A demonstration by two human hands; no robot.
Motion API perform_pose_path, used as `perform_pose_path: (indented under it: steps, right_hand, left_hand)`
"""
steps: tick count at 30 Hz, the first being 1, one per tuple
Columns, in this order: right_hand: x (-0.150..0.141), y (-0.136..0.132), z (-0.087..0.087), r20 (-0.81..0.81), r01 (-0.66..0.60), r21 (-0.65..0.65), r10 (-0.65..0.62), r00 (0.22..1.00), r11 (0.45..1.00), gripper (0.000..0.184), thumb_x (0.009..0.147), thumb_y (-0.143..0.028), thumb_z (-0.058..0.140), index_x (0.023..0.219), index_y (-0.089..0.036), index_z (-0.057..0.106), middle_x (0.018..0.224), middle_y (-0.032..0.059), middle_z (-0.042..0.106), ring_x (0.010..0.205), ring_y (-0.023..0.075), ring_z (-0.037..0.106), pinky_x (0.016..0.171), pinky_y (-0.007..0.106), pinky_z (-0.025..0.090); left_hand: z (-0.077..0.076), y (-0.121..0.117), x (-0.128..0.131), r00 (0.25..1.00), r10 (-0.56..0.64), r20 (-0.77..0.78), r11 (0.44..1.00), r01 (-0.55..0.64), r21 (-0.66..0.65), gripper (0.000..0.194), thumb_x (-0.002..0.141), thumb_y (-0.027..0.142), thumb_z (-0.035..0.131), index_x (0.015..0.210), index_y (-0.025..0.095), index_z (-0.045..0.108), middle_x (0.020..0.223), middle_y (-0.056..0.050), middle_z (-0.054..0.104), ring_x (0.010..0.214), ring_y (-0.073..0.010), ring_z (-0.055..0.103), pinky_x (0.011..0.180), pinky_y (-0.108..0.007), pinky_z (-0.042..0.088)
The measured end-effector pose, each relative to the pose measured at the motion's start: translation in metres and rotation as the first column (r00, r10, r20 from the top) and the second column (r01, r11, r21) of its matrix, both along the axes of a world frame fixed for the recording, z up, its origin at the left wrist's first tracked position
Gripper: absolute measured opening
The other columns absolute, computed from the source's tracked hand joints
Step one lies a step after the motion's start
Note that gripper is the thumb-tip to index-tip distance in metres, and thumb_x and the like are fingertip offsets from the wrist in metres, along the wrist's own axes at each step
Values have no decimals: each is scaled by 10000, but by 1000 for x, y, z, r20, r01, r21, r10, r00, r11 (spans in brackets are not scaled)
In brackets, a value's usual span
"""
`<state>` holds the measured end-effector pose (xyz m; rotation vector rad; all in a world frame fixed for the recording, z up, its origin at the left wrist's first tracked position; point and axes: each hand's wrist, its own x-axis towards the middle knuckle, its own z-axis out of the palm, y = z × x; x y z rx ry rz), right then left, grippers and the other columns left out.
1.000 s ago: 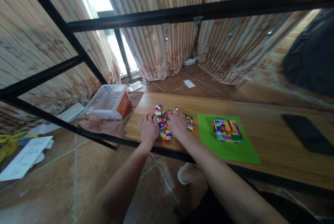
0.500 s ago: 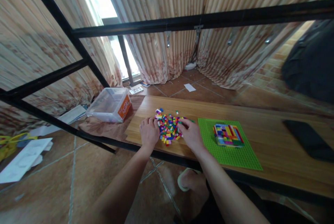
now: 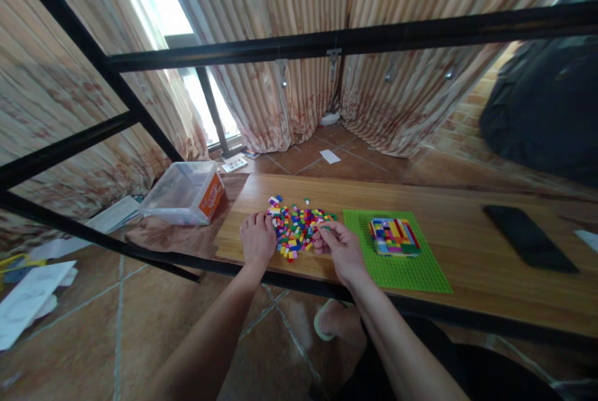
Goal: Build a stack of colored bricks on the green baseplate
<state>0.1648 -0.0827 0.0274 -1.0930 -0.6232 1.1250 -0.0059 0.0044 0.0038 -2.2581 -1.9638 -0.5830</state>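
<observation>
View from the head over a wooden bench (image 3: pixel 462 214), on which a loose pile of small coloured bricks (image 3: pixel 294 231) lies between a person's two hands. The left hand (image 3: pixel 258 239) rests palm down at the pile's left edge, its fingers bent and side by side; whether they cover or grip a brick cannot be told. The right hand (image 3: pixel 342 250), at the pile's right edge, has thumb and fingertips pinched on a small green brick (image 3: pixel 324 228). Just right of this hand, a bright green baseplate (image 3: pixel 406 276) lies flat on the bench, bearing a low rectangular block of joined bricks (image 3: pixel 395 237) in mixed colours. Farther right lies a flat black slab (image 3: pixel 530 238). To the left of the pile, well apart from it, a clear plastic tub (image 3: pixel 170 195) with an orange label (image 3: pixel 212 197) stands on a brown cloth (image 3: pixel 159 236). Patterned curtains (image 3: pixel 308 2) hang behind the bench.
</observation>
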Motion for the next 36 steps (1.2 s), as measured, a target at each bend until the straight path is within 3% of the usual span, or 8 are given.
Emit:
perform_pose_path:
  steps: [7,11,13,15,18,21,31,36]
  right_hand:
    - [13,4,-13,125,125,-25,-121,985,992,394,669,-487,725,914,-188,653,649,-2,682,472,132,597,459,268,503]
    - [30,12,-21,388,101,-79,-63,919,992,368,743,-484,637,957,-187,680,676,26,698,519,170,628,516,310,522]
    - [37,18,-21,620,85,-101,-4,785,991,290,791,-412,587,958,-207,706,681,24,705,571,180,643,571,311,519]
    - [42,26,-18,837,85,-110,46,546,990,212,801,-324,582,919,-234,733,737,23,728,677,189,663,665,313,508]
    - [44,36,-12,969,72,-120,101,227,990,214,815,-216,565,923,-238,749,866,42,747,819,200,668,769,312,475]
    - [42,42,-10,986,40,-142,137,93,989,241,815,-153,549,921,-227,752,900,61,734,853,198,657,791,295,452]
    - [44,37,-11,980,47,-142,134,145,989,310,783,-112,550,1025,-185,729,1010,82,708,892,203,645,841,315,457]
    - [27,32,-6,981,-70,-83,94,172,994,261,869,-182,515,1034,-193,716,1073,81,682,940,191,627,863,310,462]
  left_hand:
    - [4,-2,1,1000,9,8,1000,-9,-24,369,978,308,321,1074,175,651,1161,-143,649,1088,-293,557,924,-424,411]
    - [8,-4,3,999,33,27,998,-31,-46,378,979,313,312,1077,172,649,1165,-150,645,1116,-299,545,936,-430,405]
    - [9,-4,4,998,40,45,998,-37,-59,376,980,314,310,1083,176,644,1176,-152,640,1134,-294,538,948,-430,400]
    - [9,-5,4,998,36,57,997,-31,-73,367,979,310,311,1082,185,640,1185,-151,635,1146,-289,533,958,-428,394]
    - [10,-5,3,998,23,67,997,-17,-80,362,980,306,309,1075,192,639,1177,-154,635,1149,-290,531,965,-436,388]
    - [9,-6,3,997,17,77,998,-12,-69,363,981,308,308,1072,190,639,1163,-161,635,1141,-296,529,958,-445,390]
    - [2,-3,4,998,26,57,998,-24,-49,379,988,342,307,1065,184,643,1172,-130,637,1112,-288,532,948,-426,392]
    - [0,-2,5,995,59,85,997,-55,-47,395,994,356,298,1075,182,642,1192,-131,631,1127,-285,526,960,-433,387]
